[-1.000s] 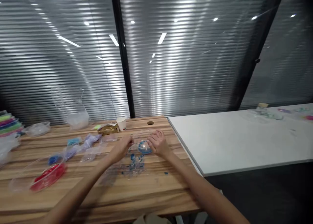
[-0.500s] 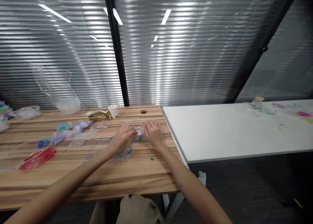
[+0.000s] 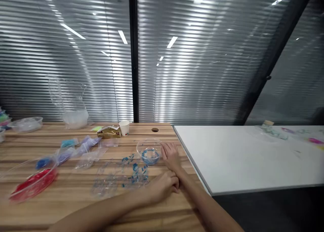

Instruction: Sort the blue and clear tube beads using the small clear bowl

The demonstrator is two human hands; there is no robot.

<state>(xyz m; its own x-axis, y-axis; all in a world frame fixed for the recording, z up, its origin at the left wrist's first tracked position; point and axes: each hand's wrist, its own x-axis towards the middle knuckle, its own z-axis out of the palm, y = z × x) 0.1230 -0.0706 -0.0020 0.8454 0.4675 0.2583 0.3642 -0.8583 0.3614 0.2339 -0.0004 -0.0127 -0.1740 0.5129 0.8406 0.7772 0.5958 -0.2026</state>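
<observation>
A small clear bowl (image 3: 149, 152) with blue beads in its bottom stands on the wooden table (image 3: 76, 208). My right hand (image 3: 170, 156) lies just right of the bowl, fingers stretched out flat on the wood, touching or nearly touching its rim. My left hand (image 3: 163, 185) rests nearer to me, against my right wrist, with its fingers curled under; what they hold, if anything, is hidden. Loose blue beads (image 3: 135, 169) lie scattered on clear plastic left of both hands.
Clear bags of blue and purple beads (image 3: 76, 151) and a clear dish of red beads (image 3: 32, 184) lie to the left. A paper cup (image 3: 124, 127), a gold box (image 3: 109, 132) and a large clear bag (image 3: 72, 107) stand at the back. A white table (image 3: 248, 154) adjoins on the right.
My left hand has drawn back from the bowl toward me and now rests curled by my right wrist. My right hand stays beside the bowl. The camera has tilted and shifted.
</observation>
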